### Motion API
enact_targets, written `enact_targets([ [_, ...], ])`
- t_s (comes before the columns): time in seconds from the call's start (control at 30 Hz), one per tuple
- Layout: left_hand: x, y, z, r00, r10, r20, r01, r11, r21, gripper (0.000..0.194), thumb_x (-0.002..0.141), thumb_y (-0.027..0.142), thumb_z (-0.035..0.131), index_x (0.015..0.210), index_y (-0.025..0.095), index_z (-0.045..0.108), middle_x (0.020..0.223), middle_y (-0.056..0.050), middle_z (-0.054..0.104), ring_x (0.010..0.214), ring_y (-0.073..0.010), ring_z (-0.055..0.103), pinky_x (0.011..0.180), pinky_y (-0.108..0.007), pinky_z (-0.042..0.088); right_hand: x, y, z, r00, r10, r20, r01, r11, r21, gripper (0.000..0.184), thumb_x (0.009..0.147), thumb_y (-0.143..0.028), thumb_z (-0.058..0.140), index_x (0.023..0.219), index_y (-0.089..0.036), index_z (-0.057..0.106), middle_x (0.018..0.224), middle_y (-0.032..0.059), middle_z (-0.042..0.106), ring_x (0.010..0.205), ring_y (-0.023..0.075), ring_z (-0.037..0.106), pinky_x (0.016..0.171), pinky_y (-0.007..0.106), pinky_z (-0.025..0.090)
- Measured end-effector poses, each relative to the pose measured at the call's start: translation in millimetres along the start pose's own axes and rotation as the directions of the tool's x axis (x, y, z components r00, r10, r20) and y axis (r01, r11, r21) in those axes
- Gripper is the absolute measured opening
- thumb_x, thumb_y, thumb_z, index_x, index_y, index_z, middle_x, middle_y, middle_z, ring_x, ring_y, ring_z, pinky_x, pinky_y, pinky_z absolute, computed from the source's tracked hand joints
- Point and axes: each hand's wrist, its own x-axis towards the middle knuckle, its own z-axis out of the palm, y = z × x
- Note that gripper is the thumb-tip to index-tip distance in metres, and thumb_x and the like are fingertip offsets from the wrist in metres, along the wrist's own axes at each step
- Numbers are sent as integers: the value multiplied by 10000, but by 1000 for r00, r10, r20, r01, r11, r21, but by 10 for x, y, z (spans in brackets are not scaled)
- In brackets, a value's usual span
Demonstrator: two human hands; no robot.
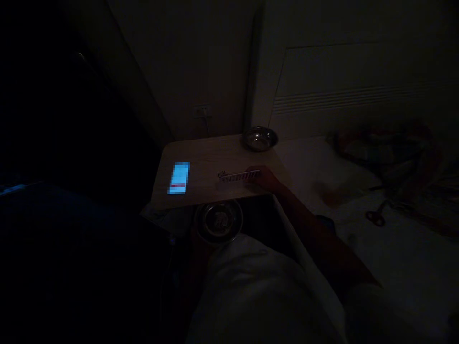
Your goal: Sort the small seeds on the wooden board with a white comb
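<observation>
The scene is very dark. Over the small wooden table [208, 153], my right hand [267, 179] is closed on one end of a thin pale comb-like strip [236, 177] with slanted dark marks. A small spotted shape sits at the strip's left end; its exact kind is unclear. Below the table's near edge, a round metal bowl [234, 236] holds something pale and lumpy [221, 220]. My left hand [201, 246] shows dimly at that bowl's lower left side and appears to grip it, its fingers mostly lost in shadow.
A second metal bowl [260, 139] stands at the table's back right corner. A lit phone [179, 178] lies on the table's left. Behind is a wall socket [202, 111] with a plugged cable. Red-handled scissors [376, 218] and rumpled cloth [387, 148] lie on the white surface at right.
</observation>
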Motion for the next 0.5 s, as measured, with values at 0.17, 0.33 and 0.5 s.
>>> enact_targets([
  [0.17,-15,19,53,996,84,-40,-84,996,21,356,783,309,556,1117,200,613,1207,-82,616,1252,-289,426,961,-439,403,172,-1,80,998,-30,-46,29,999,-14,161,623,-250,693,744,-151,651,709,17,666,643,138,580,599,236,435],
  [0.33,9,-30,115,992,100,-83,-98,995,28,288,815,315,502,1041,205,645,1153,-67,643,1241,-271,439,952,-425,412,197,51,79,985,17,-170,-9,999,48,181,601,-225,712,754,-146,659,736,28,677,654,154,597,607,254,447],
  [0.5,6,0,147,993,87,-78,-86,996,18,297,796,320,523,1028,193,658,1104,-81,663,1198,-288,483,936,-435,428,171,56,57,972,31,-231,-25,999,31,187,605,-220,713,776,-162,666,744,27,686,659,163,606,607,266,451],
])
